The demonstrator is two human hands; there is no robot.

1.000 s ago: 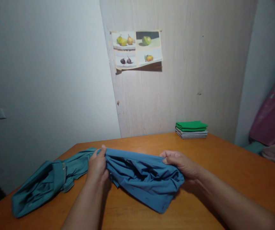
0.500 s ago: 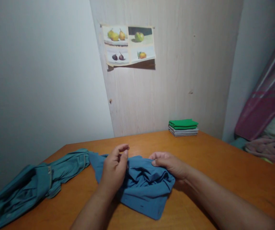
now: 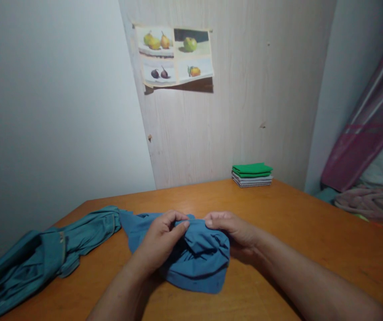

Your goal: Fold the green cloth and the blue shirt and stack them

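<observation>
A crumpled blue shirt [image 3: 205, 249] with small dark slits near its lower edge bunches up between my two hands over the table. My left hand [image 3: 165, 240] pinches its upper edge between thumb and fingers. A short way to the right, my right hand [image 3: 231, 232] grips the same edge, its thumb on top. Folds hide some of the fingertips. Left of the hands lies a long, rumpled teal garment [image 3: 47, 254] with a light seam or trim. It meets the blue cloth, and I cannot tell whether the two are joined.
The orange-brown wooden table [image 3: 278, 267] reaches back to a wood-grain panel. Near its back edge sits a folded cloth stack [image 3: 252, 174], green on top. A fruit picture sheet [image 3: 174, 55] hangs on the panel. A pink curtain [image 3: 361, 120] and rumpled bedding [image 3: 372, 203] are at the right.
My left hand has closed on the upper edge of the shirt, its fingers having been raised off it before. The shirt's lower flap has shifted slightly up and left.
</observation>
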